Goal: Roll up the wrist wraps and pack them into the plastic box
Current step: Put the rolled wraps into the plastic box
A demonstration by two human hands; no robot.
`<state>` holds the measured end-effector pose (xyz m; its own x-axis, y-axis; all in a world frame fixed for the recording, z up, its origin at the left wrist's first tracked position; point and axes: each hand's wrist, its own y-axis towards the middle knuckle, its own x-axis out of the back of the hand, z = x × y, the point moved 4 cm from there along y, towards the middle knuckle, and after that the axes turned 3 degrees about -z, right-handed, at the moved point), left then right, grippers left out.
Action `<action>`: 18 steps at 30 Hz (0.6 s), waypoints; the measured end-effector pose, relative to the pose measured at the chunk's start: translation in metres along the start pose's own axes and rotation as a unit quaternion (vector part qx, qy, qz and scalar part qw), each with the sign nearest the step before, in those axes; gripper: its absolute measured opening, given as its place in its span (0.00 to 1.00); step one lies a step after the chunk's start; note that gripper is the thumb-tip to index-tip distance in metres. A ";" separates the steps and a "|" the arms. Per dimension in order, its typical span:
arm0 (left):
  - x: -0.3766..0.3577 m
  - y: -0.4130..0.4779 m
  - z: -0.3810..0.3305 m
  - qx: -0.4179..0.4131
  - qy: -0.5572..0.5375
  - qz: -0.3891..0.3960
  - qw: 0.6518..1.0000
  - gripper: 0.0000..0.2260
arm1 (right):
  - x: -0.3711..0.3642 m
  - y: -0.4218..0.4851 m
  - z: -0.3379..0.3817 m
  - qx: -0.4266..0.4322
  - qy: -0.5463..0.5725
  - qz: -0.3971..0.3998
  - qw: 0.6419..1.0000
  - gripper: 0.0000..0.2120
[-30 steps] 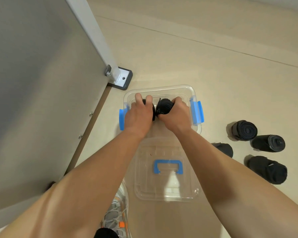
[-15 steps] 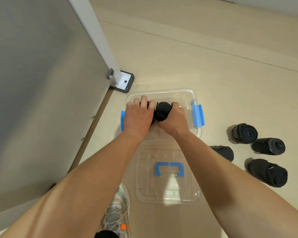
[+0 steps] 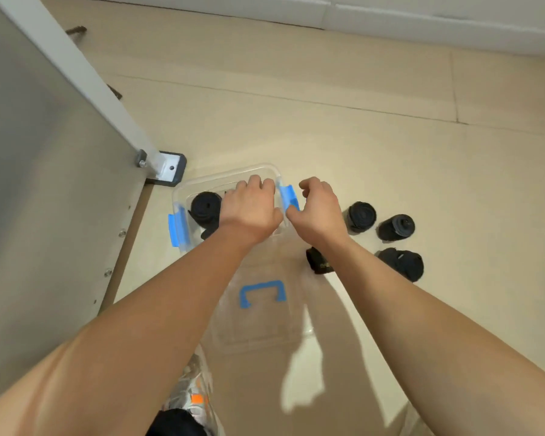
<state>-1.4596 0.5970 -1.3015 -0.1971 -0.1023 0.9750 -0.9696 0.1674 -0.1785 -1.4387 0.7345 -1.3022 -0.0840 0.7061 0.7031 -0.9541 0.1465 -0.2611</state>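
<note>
The clear plastic box [image 3: 221, 177] with blue latches stands on the floor. One black rolled wrist wrap [image 3: 205, 209] lies in its left part, and a dark bit of another shows below it. My left hand [image 3: 250, 207] rests palm down inside the box's right part, fingers bent; what lies under it is hidden. My right hand [image 3: 320, 207] hovers just outside the box's right latch [image 3: 288, 199], fingers loosely curled and holding nothing. Several more rolled wraps lie on the floor to the right, the nearest ones [image 3: 361, 215] [image 3: 318, 262] close to my right wrist.
The clear lid [image 3: 265, 328] with a blue handle lies on the floor in front of the box. A grey panel with a white post and black foot [image 3: 167, 168] stands to the left. My shoe [image 3: 192, 394] shows at the bottom. Beige tiled floor surrounds everything.
My right hand has let go of its roll and moved out of the box to the right. My left hand has shifted right inside the box, uncovering a roll. The view has tilted up.
</note>
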 end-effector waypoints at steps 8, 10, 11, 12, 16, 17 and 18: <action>-0.048 0.015 -0.141 -0.081 -0.074 0.111 0.988 0.30 | 0.096 -0.004 -0.144 -0.133 -0.125 -0.085 0.980 0.29; -0.068 0.026 -0.163 -0.081 -0.082 0.122 0.986 0.36 | 0.100 0.005 -0.173 -0.154 -0.143 -0.077 0.975 0.33; -0.074 0.028 -0.167 -0.082 -0.082 0.118 0.986 0.38 | 0.098 0.008 -0.180 -0.160 -0.146 -0.067 0.974 0.35; -0.082 0.033 -0.172 -0.086 -0.079 0.112 0.987 0.40 | 0.096 0.013 -0.189 -0.166 -0.148 -0.054 0.973 0.37; -0.116 0.054 -0.190 -0.103 -0.058 0.115 0.986 0.41 | 0.081 0.035 -0.217 -0.192 -0.129 -0.014 0.973 0.39; -0.124 0.058 -0.192 -0.103 -0.057 0.127 0.985 0.40 | 0.078 0.040 -0.222 -0.196 -0.120 -0.007 0.973 0.38; -0.131 0.062 -0.194 -0.103 -0.057 0.139 0.983 0.39 | 0.075 0.044 -0.225 -0.196 -0.111 0.000 0.974 0.37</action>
<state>-1.4662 0.8110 -1.4144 -0.4767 -0.1313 0.8692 -0.8282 0.3985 -0.3941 -1.4218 0.9497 -1.4101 -0.1868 0.5448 0.8175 -0.7740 0.4308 -0.4639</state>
